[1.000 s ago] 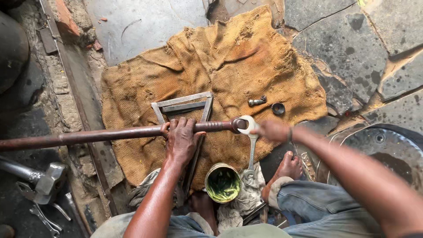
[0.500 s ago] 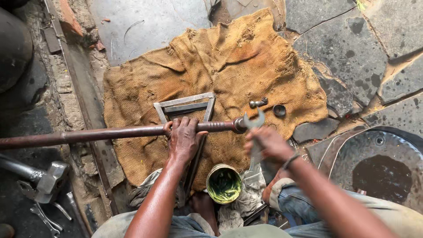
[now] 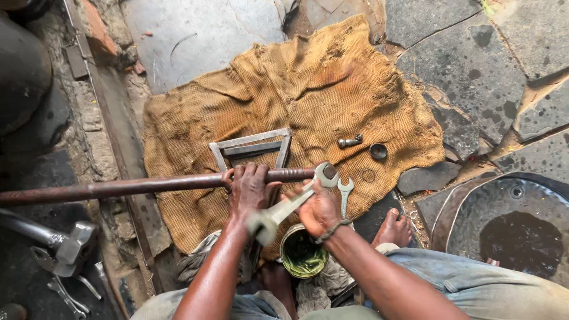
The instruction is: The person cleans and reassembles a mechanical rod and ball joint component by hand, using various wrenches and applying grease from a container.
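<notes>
Rough stone paving (image 3: pixel 462 71) carries a spread of worn burlap sacking (image 3: pixel 308 89), and on it a long rusty steel rod (image 3: pixel 148 186) lies crosswise, its axis running left to right with the threaded end pointing right. Left hand (image 3: pixel 249 189) is closed over the rod just short of that end, pinning it above a grey angle-iron frame (image 3: pixel 252 145). Right hand (image 3: pixel 320 207) grips the shaft of a ring spanner (image 3: pixel 290 204), whose head sits on the rod's tip (image 3: pixel 329 172), the handle slanting back toward the person. A second open-ended spanner (image 3: pixel 345 192) lies just right of that hand. A green-smeared grease tin (image 3: pixel 301 252) stands below both hands; a bolt (image 3: pixel 349 141) and a small dark cap (image 3: pixel 378 152) lie beyond the tip.
</notes>
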